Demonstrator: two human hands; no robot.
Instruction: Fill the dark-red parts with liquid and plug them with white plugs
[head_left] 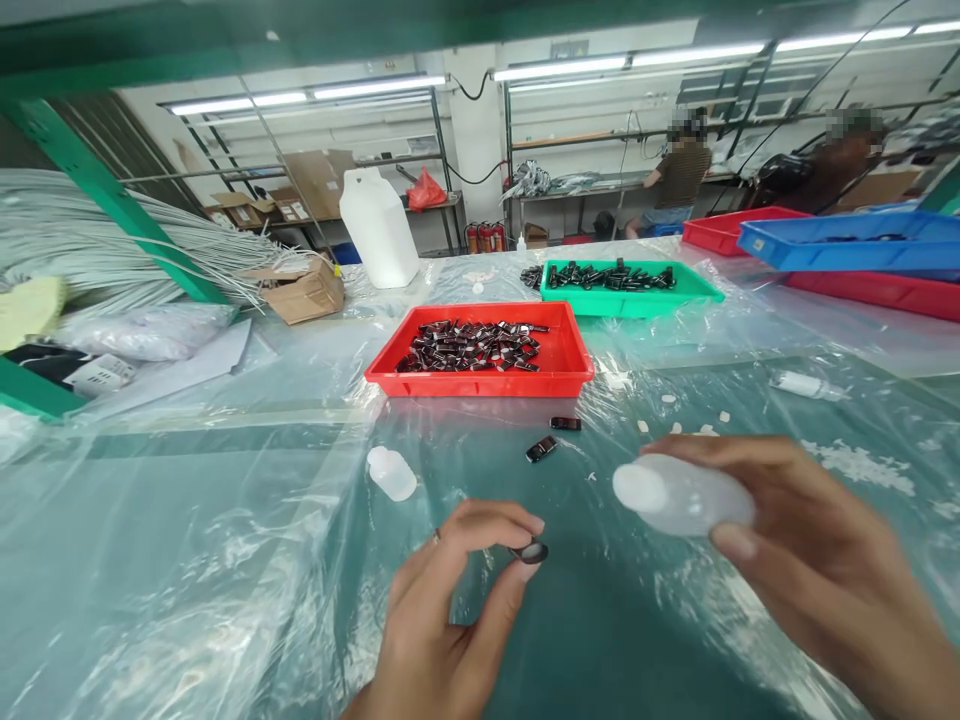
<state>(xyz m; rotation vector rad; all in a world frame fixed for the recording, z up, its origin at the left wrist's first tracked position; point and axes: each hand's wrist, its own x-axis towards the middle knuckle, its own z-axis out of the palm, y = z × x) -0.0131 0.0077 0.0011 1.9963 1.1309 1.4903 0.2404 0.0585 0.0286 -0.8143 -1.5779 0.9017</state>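
Note:
Between thumb and fingertips, my left hand [465, 600] pinches a small black part with a pale oval end [534, 552]. My right hand [817, 560] is wrapped round a translucent white plastic bottle [690, 495], tilted so that its white top points left toward the part. Beyond my hands, two small black parts [541, 448] lie on the plastic-covered table [247, 560]. A second small white bottle [392, 473] lies on its side left of them. Farther back, a red tray [480, 384] holds many similar black parts.
Behind the red tray stands a green tray [637, 303] of black parts. A large white jug [379, 230] and an open cardboard box [304, 290] are at the back left. Blue tray [847, 245] rests on red ones at right. Two people [679, 170] sit in the background.

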